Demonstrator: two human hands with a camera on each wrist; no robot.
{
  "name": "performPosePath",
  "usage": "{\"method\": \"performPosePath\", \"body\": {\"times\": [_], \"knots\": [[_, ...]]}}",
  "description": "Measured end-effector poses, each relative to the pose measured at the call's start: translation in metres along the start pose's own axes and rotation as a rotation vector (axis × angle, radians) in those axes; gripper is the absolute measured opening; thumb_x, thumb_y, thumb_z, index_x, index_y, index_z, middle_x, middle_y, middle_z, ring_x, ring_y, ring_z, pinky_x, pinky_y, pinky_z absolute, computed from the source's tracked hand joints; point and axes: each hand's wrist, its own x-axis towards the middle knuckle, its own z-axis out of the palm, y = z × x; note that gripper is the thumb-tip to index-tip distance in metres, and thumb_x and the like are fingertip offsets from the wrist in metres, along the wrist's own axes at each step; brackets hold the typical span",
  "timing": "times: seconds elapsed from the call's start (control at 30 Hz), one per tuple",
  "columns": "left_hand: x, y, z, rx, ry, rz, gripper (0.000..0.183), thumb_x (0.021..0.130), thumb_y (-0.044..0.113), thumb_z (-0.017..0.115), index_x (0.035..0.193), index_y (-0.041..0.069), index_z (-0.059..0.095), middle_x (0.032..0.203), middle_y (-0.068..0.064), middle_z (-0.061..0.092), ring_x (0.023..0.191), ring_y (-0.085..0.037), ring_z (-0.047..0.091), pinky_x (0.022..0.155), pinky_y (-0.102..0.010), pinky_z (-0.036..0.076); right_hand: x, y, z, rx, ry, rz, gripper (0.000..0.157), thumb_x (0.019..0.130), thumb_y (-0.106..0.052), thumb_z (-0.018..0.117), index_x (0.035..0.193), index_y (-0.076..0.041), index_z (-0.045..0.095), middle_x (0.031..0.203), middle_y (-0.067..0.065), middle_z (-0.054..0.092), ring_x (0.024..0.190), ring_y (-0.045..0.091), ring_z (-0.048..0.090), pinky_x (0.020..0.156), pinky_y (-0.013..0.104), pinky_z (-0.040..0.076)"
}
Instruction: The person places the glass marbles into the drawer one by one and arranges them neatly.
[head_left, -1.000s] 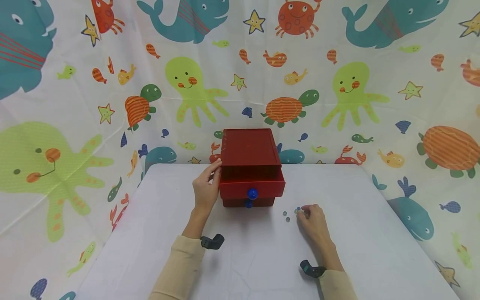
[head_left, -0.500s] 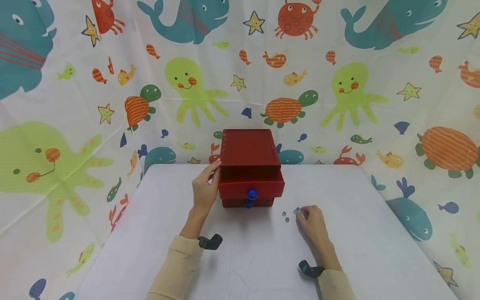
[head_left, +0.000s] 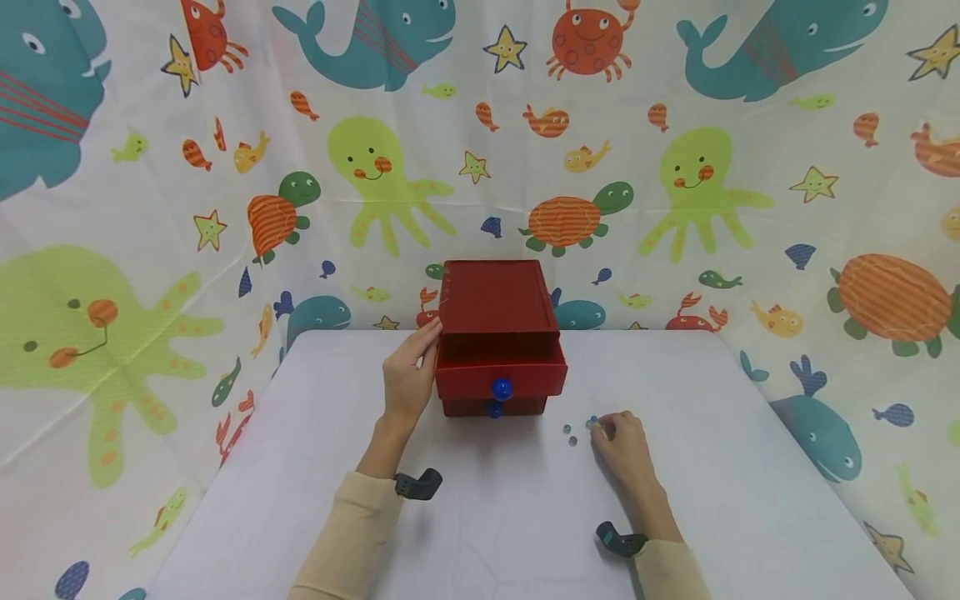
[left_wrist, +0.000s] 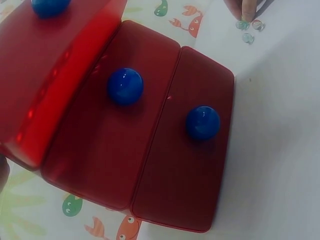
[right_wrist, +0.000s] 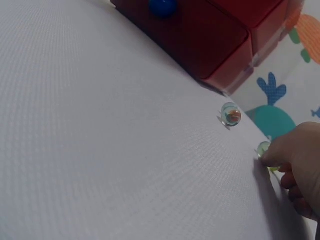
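A red chest of drawers (head_left: 495, 296) with round blue knobs stands at the back of the table, its top drawer (head_left: 468, 379) pulled out. My left hand (head_left: 408, 379) lies along the chest's left side, fingertips at its upper edge. Three stacked drawers show in the left wrist view, a blue knob (left_wrist: 203, 122) on the lowest. To the right of the chest my right hand (head_left: 626, 446) pinches a small glass marble (right_wrist: 263, 148) at the tabletop between thumb and fingertips, which partly hide it. Two more clear marbles lie just left of it, one a nearer marble (head_left: 573, 441).
The white table (head_left: 510, 517) reaches back to a white cloth (head_left: 480, 92) printed with sea animals. That same cloth hangs along both sides. Each wrist wears a dark strap with a camera, such as the left wrist camera (head_left: 420, 484).
The head view has shifted very slightly. Both hands, the chest and the marbles keep their places.
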Motion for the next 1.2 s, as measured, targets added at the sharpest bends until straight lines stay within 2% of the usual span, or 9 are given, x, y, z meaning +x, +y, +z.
{"method": "performPosePath", "body": {"times": [0.4, 0.7, 1.2], "knots": [[0.0003, -0.0020, -0.0010, -0.010, -0.010, -0.012, 0.028, 0.097, 0.007, 0.064, 0.124, 0.005, 0.071, 0.124, -0.011, 0.072, 0.115, -0.025, 0.070, 0.096, -0.032, 0.057, -0.0008, 0.0004, -0.0011, 0.002, 0.004, -0.018, 0.027, 0.091, -0.017, 0.067, 0.107, 0.005, 0.069, 0.104, 0.018, 0.063, 0.100, 0.031, 0.058, 0.090, 0.048, 0.056], [0.0005, -0.0012, -0.0004, -0.008, -0.009, -0.008, 0.028, 0.096, 0.008, 0.065, 0.124, 0.005, 0.071, 0.125, -0.011, 0.072, 0.114, -0.025, 0.071, 0.091, -0.032, 0.059, -0.0016, 0.0004, -0.0015, 0.028, 0.013, 0.013, 0.025, 0.091, -0.017, 0.065, 0.106, 0.003, 0.070, 0.105, 0.017, 0.064, 0.102, 0.031, 0.060, 0.090, 0.048, 0.057], [-0.0002, -0.0003, -0.0011, -0.009, -0.016, -0.018, 0.027, 0.098, 0.010, 0.063, 0.124, 0.005, 0.071, 0.125, -0.010, 0.072, 0.117, -0.023, 0.069, 0.093, -0.027, 0.058, -0.0013, -0.0025, -0.0064, 0.062, 0.004, 0.042, 0.028, 0.094, -0.018, 0.060, 0.112, 0.001, 0.068, 0.110, 0.016, 0.062, 0.108, 0.032, 0.059, 0.095, 0.049, 0.056]]}}
